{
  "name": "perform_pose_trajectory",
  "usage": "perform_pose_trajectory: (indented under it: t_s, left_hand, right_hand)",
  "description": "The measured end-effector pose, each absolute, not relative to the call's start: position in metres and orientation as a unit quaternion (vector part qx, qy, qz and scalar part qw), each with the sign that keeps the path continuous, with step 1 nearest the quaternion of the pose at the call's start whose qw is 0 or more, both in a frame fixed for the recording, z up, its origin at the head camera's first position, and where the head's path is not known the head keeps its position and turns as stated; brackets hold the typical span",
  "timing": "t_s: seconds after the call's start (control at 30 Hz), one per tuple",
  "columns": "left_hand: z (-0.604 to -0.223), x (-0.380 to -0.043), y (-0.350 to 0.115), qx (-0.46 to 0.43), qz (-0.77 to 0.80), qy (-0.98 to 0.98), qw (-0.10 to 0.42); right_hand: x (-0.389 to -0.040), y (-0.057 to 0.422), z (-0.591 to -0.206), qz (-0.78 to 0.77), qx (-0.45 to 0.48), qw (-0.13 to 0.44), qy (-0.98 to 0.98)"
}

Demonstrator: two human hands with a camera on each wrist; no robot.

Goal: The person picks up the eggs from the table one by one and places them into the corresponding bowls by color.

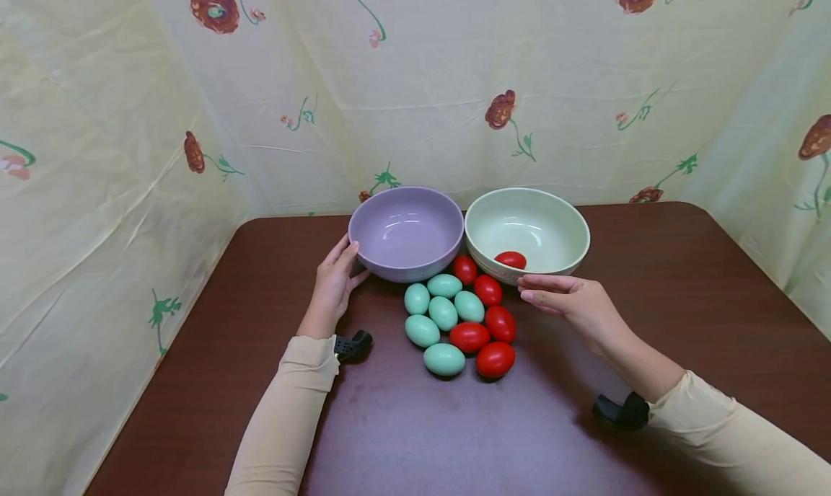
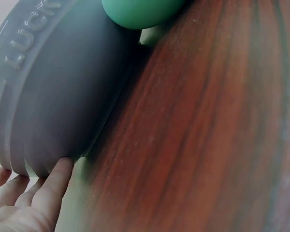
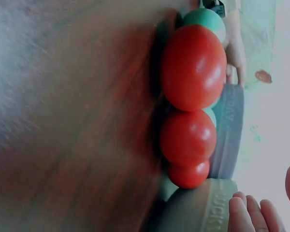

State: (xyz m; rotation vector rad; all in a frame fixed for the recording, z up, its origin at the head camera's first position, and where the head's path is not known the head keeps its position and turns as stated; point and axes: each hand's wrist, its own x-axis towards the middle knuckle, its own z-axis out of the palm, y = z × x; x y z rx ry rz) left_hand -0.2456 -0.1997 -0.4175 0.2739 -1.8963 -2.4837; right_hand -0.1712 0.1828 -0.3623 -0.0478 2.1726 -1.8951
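Observation:
My left hand (image 1: 333, 283) rests against the left outer side of a purple bowl (image 1: 406, 265). In the left wrist view its fingertips (image 2: 63, 169) touch the bowl's wall, fingers fairly straight. My right hand (image 1: 581, 305), fingers extended and holding nothing, is at the front rim of a pale green bowl (image 1: 552, 226); whether it touches is unclear. Inside that bowl lies a red egg (image 1: 511, 259). In front of the bowls, several mint-green eggs (image 1: 444, 359) lie grouped on the left, with several red eggs (image 1: 495, 360) along their right.
The bowls stand side by side at the back of a dark brown wooden table (image 1: 415, 438). Behind and beside the table hangs a floral curtain (image 1: 422, 85). Each wrist wears a black strap device (image 1: 353, 346).

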Motion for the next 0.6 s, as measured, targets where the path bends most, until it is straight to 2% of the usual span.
perform_pose_trajectory:
  t_s: [0.6]
  left_hand:
    - [-0.419, -0.246, -0.201, 0.087, -0.792, -0.604, 0.004]
  right_hand:
    - [-0.164, 0.176, -0.381, -0.631, 0.006, 0.136, 0.764]
